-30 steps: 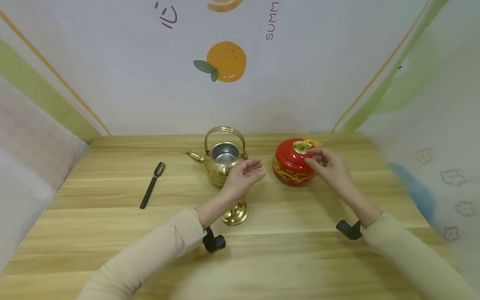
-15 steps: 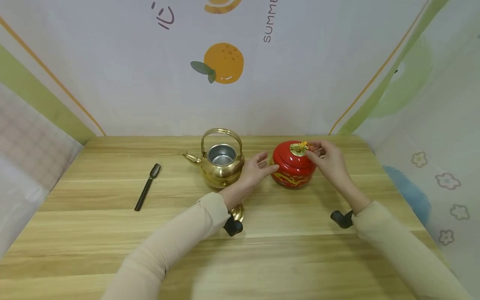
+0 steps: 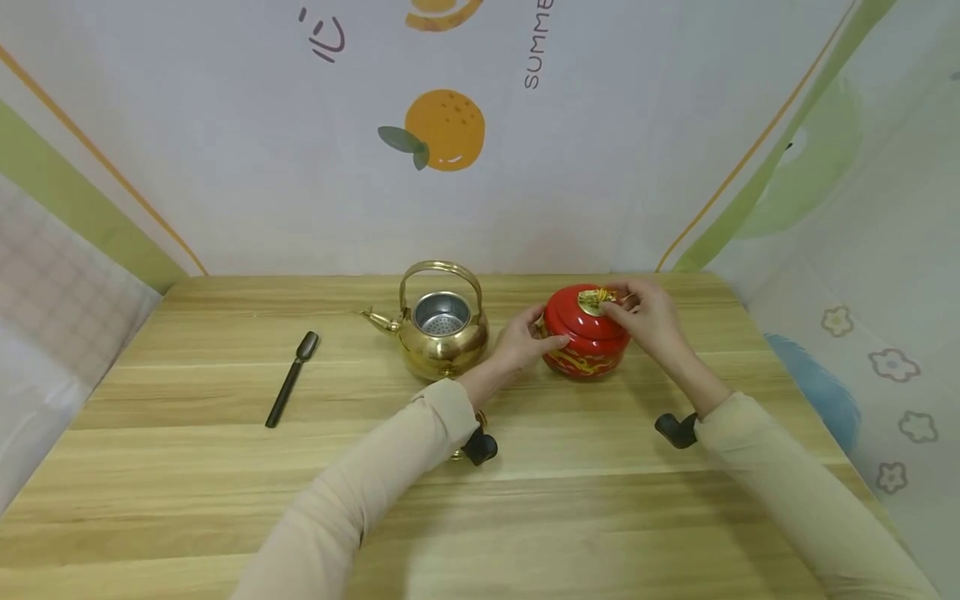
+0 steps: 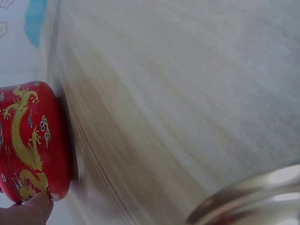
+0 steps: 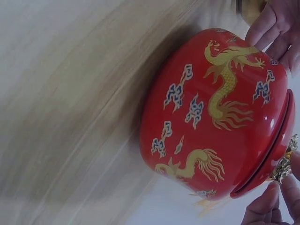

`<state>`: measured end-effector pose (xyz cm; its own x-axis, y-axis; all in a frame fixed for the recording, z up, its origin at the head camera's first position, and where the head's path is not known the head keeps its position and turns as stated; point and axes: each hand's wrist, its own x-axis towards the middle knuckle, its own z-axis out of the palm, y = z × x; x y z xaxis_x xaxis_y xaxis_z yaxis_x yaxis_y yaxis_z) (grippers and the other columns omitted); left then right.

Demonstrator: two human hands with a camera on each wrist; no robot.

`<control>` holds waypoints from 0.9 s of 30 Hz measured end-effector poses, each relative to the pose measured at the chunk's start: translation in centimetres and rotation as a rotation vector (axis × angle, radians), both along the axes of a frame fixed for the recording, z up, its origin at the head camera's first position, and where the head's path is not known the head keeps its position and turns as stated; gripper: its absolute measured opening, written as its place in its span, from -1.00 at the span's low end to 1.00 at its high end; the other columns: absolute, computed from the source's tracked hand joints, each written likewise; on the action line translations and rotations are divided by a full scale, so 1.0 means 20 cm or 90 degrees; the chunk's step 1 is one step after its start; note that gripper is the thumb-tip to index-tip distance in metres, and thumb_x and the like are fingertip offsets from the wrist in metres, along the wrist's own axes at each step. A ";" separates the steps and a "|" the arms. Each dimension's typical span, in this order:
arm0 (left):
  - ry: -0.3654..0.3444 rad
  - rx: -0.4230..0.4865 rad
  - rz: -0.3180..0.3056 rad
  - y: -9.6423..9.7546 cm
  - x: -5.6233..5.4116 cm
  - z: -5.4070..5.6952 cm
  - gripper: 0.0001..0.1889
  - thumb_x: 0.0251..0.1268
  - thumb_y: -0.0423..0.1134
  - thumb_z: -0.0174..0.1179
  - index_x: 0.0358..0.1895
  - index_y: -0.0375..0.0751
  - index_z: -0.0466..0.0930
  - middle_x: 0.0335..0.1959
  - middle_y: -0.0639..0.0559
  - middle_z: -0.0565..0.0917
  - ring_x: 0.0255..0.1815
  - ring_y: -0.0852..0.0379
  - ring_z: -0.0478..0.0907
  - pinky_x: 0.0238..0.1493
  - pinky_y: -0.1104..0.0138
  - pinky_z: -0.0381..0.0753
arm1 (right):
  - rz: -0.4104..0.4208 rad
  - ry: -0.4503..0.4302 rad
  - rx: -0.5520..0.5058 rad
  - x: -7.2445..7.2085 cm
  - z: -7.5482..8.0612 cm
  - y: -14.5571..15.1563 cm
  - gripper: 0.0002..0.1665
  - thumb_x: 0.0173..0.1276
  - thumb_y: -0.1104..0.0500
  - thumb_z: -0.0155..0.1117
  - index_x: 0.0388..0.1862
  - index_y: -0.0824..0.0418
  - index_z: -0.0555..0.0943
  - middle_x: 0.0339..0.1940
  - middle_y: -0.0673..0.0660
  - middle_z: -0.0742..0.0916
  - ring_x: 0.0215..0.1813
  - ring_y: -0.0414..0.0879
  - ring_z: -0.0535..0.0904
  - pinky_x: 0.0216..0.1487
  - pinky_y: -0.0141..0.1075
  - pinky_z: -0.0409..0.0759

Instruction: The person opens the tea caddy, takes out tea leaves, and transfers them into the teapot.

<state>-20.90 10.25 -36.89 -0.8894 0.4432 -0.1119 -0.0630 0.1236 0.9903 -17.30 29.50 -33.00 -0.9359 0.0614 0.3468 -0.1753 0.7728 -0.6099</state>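
A round red jar (image 3: 588, 360) with gold dragons stands on the wooden table, its lid on, topped by a gold knob (image 3: 595, 300). My left hand (image 3: 516, 346) holds the jar's left side, thumb across the front. In the left wrist view, the thumb tip (image 4: 35, 208) lies against the painted dragon. With thumb and fingers my right hand (image 3: 651, 318) pinches the gold knob from the right. The right wrist view shows a dark seam between lid (image 5: 267, 161) and jar body, and left-hand fingers (image 5: 276, 28) on the far side.
A brass teapot (image 3: 431, 350), uncovered with a perforated metal strainer (image 3: 442, 317), stands left of the jar. Its brass lid (image 4: 258, 201) lies nearer, mostly hidden under the left wrist in the head view. A dark tea scoop (image 3: 291, 382) rests farther left. A printed curtain (image 3: 337, 167) hangs behind.
My left hand has moved right from in front of the teapot to the jar's side. My right hand has closed from beside the lid onto its knob.
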 end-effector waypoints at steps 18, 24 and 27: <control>0.046 -0.043 0.002 0.02 0.00 0.00 -0.23 0.16 -0.27 0.31 0.43 -0.16 0.15 0.41 -0.01 0.29 0.43 0.08 0.17 0.40 0.26 0.21 | 0.019 -0.019 0.016 -0.04 0.01 0.03 -0.71 0.20 0.32 0.34 -0.09 0.40 0.63 -0.34 0.27 0.68 -0.33 -0.08 0.49 -0.46 -0.53 0.38; 0.049 -0.042 -0.003 0.01 0.01 0.00 -0.24 0.17 -0.27 0.31 0.44 -0.13 0.16 0.41 -0.01 0.30 0.42 0.06 0.19 0.40 0.23 0.21 | 0.039 -0.033 0.034 -0.05 0.02 0.02 -0.68 0.21 0.32 0.33 -0.05 0.39 0.63 -0.33 0.26 0.69 -0.34 -0.06 0.50 -0.46 -0.48 0.39; 0.048 -0.047 -0.003 0.02 0.00 -0.01 -0.24 0.16 -0.26 0.31 0.43 -0.10 0.17 0.40 0.00 0.30 0.42 0.07 0.20 0.39 0.25 0.23 | 0.048 -0.043 0.039 -0.06 0.02 0.03 -0.69 0.20 0.33 0.34 -0.06 0.39 0.63 -0.34 0.27 0.69 -0.35 -0.05 0.50 -0.47 -0.47 0.39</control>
